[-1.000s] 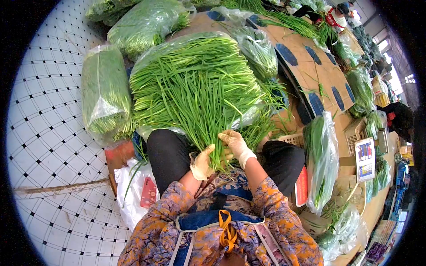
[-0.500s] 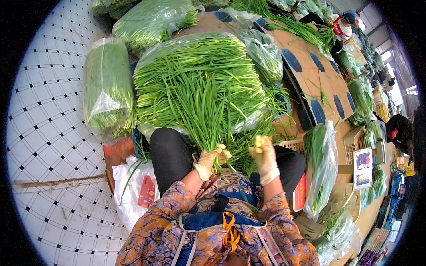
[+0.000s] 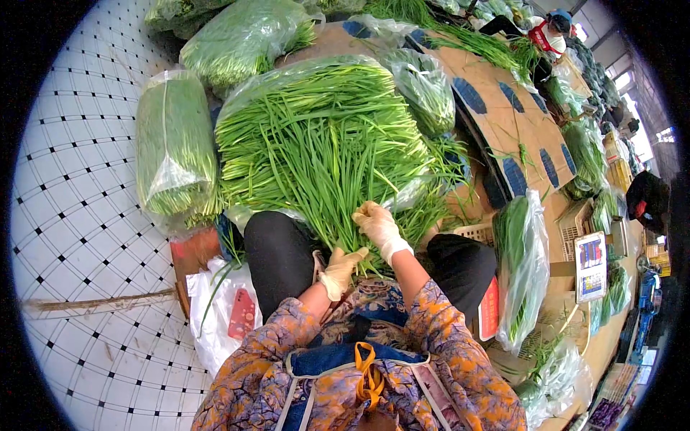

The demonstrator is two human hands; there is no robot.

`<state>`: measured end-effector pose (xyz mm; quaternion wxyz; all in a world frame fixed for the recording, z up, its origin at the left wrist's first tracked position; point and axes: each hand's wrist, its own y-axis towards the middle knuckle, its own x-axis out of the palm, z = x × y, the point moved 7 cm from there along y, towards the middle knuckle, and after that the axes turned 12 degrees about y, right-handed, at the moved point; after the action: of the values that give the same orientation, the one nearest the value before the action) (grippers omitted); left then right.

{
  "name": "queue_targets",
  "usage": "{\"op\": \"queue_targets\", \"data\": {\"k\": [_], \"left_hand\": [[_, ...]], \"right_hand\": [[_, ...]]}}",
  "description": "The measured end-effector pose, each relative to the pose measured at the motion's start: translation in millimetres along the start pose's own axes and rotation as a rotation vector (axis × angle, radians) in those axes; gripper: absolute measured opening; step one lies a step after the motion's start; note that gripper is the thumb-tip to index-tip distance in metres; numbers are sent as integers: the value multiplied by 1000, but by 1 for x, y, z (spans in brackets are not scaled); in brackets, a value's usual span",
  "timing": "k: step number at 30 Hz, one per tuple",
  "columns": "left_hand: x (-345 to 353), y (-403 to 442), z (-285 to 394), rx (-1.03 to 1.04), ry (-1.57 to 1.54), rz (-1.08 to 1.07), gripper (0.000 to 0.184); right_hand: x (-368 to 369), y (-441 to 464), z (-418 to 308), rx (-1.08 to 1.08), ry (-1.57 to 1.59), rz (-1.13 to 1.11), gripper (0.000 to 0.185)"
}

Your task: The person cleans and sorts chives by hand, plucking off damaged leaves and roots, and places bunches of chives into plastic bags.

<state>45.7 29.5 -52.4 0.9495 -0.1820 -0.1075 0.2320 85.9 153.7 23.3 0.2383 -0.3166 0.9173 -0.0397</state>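
Note:
A big heap of garlic chives (image 3: 287, 136) lies in an opened clear plastic bag in front of my knees. Some of its long leaves fan toward my lap. My left hand (image 3: 341, 271), in a pale glove, is closed round the near ends of that fan, thumb pointing right. Just above and to the right, my gloved right hand (image 3: 379, 228) lies over the leaves with its fingers curled in a pinch on some chives. Its fingertips are partly hidden. Loose chives also lie between my knees under both hands.
Full bags of chives stand at the left (image 3: 176, 144), behind the heap (image 3: 248, 39) and at my right (image 3: 519, 266). A cardboard sheet (image 3: 503, 115) spreads to the right. A white plastic bag (image 3: 208, 316) sits by my left knee. Another person (image 3: 550, 36) sits far right.
My right hand has moved left and forward from beside my right knee onto the chives. My left hand stays low at the bunch, turned slightly.

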Motion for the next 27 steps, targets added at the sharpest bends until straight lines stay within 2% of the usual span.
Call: {"op": "queue_targets", "data": {"k": [1,2,4,5,7,8,10,11,12,13,14,15,16,17,18,19,20,21,22,23,25,26,27], "left_hand": [[3,-9,4,-161,-282,-46,40],[9,-16,7,-323,-568,-90,38],[11,-18,11,-342,-632,-138,35],[14,-18,15,-285,-624,-188,36],[20,-16,23,-187,-528,-224,37],[20,-16,26,-187,-527,-229,37],[10,-18,15,-389,-546,-65,32],[11,-11,2,-406,-718,-142,26],[9,-11,2,-407,-717,-142,26],[10,-9,4,-396,-628,-183,21],[11,-8,6,-385,-543,-221,16],[11,-14,19,-419,-486,-102,18],[15,-13,17,-420,-488,-102,18],[11,-9,18,-328,-405,-48,18],[7,-6,20,-237,-323,7,18],[8,-3,26,-134,-94,-117,20],[11,-5,27,-96,-30,-163,28],[16,-10,35,-76,160,-167,30],[23,-14,40,-57,348,-167,31],[31,-16,28,-81,635,-304,35],[55,-20,8,41,1040,-549,43],[65,-22,1,113,1277,-664,47],[67,-23,-1,98,1351,-641,57]], "right_hand": [[7,1,14,164,262,-70,15],[5,1,19,161,393,-48,13],[-4,-15,11,349,553,12,13],[-2,-13,23,353,550,10,13],[3,-4,30,73,84,-69,14],[5,-4,36,94,115,-67,17],[0,-5,41,104,192,6,24],[-2,-10,44,105,193,7,24],[-7,-21,30,94,407,14,19],[-14,-29,16,79,618,19,13],[-23,-34,11,124,617,9,13],[-32,-38,14,121,682,21,13],[-42,-43,18,117,748,34,14],[-56,-43,29,26,779,120,15],[-67,-47,40,149,874,201,14],[-81,-53,49,220,778,262,12],[-97,-54,69,170,774,325,10],[-119,-49,89,-63,675,407,9],[-140,-53,108,-129,484,543,13],[-152,-60,97,-181,560,605,22],[-169,-61,87,-195,248,638,49],[-173,-67,67,-183,-42,725,53],[-169,-70,35,-314,-322,812,57]]}}
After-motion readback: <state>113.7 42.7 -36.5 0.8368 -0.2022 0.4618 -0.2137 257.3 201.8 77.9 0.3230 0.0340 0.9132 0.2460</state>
